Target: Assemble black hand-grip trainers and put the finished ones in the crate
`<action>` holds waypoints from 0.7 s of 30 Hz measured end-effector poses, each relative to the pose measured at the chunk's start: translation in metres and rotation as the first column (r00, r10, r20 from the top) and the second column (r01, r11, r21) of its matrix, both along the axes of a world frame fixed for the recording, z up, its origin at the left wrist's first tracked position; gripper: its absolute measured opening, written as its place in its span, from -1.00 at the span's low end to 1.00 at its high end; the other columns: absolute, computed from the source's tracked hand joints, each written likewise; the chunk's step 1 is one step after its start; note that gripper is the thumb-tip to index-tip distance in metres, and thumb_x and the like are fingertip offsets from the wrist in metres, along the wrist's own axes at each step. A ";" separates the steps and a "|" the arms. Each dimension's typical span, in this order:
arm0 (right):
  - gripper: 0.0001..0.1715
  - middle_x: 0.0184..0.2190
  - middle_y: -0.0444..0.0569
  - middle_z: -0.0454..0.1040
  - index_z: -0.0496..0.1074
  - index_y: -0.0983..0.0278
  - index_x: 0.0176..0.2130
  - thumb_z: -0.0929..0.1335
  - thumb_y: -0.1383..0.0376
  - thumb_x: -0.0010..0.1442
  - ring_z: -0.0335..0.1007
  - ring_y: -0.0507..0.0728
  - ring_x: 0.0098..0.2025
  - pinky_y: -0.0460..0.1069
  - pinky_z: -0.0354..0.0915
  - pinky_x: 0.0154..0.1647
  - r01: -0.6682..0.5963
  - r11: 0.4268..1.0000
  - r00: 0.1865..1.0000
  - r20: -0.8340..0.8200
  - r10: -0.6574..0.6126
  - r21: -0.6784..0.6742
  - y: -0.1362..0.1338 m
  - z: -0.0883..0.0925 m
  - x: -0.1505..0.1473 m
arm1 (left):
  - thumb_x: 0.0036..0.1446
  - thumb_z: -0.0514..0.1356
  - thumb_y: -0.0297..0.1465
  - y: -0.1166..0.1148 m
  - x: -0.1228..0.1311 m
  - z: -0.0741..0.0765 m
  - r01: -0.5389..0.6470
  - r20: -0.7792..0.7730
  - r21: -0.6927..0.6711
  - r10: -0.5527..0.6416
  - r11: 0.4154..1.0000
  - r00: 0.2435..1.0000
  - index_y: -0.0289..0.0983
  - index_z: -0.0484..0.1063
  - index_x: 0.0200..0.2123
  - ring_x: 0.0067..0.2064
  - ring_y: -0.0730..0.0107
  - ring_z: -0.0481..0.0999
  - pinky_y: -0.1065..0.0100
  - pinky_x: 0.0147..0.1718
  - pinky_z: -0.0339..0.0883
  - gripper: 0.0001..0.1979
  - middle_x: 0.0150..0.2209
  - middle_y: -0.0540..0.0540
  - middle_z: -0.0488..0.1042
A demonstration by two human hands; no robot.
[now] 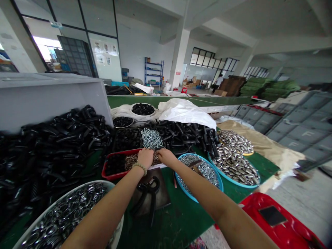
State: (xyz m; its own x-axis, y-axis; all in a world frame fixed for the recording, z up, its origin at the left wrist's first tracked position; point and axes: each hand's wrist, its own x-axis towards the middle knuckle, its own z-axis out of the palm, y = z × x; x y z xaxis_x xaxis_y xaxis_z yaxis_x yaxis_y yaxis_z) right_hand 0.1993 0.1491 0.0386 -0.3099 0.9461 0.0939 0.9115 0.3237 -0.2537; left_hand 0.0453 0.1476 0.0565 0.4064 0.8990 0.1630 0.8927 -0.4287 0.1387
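Observation:
Both my hands reach forward into a red tray (108, 173) that holds small brownish metal parts (131, 159). My left hand (145, 157), with a bead bracelet at the wrist, is curled down over the parts. My right hand (166, 156) lies close beside it, fingers bent down into the same tray. The fingertips of both hands are hidden, so what they grip is unclear. A tray of silver screws (151, 137) lies just beyond the hands. A black clamp-like part (148, 193) rests on a dark plate under my left forearm.
A big heap of black handles (52, 138) fills the left. A white basin of metal rings (64, 214) sits near left. Blue basins of small silver parts (204, 169) and silver cylinders (233, 162) stand at right. A red stool (275, 221) is at the lower right.

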 end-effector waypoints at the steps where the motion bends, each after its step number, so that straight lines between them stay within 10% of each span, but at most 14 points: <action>1: -0.71 -0.18 0.07 0.51 0.50 0.30 -0.17 0.23 0.40 0.19 0.39 0.13 -0.08 -0.03 0.22 -0.04 0.004 1.000 0.999 -0.040 -0.004 0.006 0.001 -0.001 0.001 | 0.24 -0.12 -0.52 0.001 0.000 0.000 0.001 0.006 -0.005 -0.001 1.000 1.000 -0.31 0.49 -0.19 -0.10 0.10 0.43 0.17 -0.16 0.26 -0.63 -0.22 -0.24 0.52; 8: -0.80 -0.37 -0.08 0.52 0.44 0.26 -0.28 0.27 0.47 0.12 0.42 0.07 -0.29 -0.08 0.26 -0.22 0.047 0.999 0.953 -0.301 -0.036 0.027 -0.005 -0.001 0.005 | 0.24 -0.06 -0.49 -0.001 -0.003 -0.005 0.022 0.096 -0.004 -0.021 1.000 0.995 -0.33 0.51 -0.25 -0.09 0.11 0.44 0.20 -0.12 0.28 -0.68 -0.19 -0.26 0.51; 17: -0.90 -0.39 -0.10 0.43 0.35 0.27 -0.28 0.24 0.33 0.23 0.34 0.05 -0.33 -0.05 0.27 -0.25 -0.129 0.991 0.861 -0.499 0.096 -0.032 -0.075 -0.008 0.008 | 0.26 0.02 -0.36 -0.015 -0.020 0.001 0.004 0.320 -0.108 0.032 0.994 0.947 -0.32 0.50 -0.23 -0.05 0.22 0.47 0.26 0.01 0.26 -0.73 -0.14 -0.24 0.52; 19: -0.90 -0.36 -0.07 0.40 0.32 0.27 -0.28 0.23 0.32 0.24 0.32 0.07 -0.29 -0.03 0.25 -0.20 -0.150 0.988 0.850 -0.514 0.112 -0.033 -0.080 -0.015 0.008 | 0.24 0.04 -0.39 -0.034 -0.033 -0.005 0.041 0.493 -0.219 0.074 0.975 0.867 -0.28 0.47 -0.19 -0.14 0.34 0.50 0.35 -0.07 0.31 -0.78 -0.20 -0.15 0.53; 21: -0.92 -0.36 -0.05 0.38 0.30 0.27 -0.31 0.24 0.33 0.23 0.30 0.08 -0.28 -0.01 0.24 -0.18 -0.174 0.984 0.845 -0.519 0.133 -0.030 -0.081 -0.022 0.005 | 0.19 0.09 -0.43 -0.061 -0.046 -0.014 0.116 0.734 -0.400 0.242 0.909 0.634 -0.28 0.45 -0.21 -0.27 0.41 0.52 0.40 -0.21 0.38 -0.84 -0.31 -0.08 0.53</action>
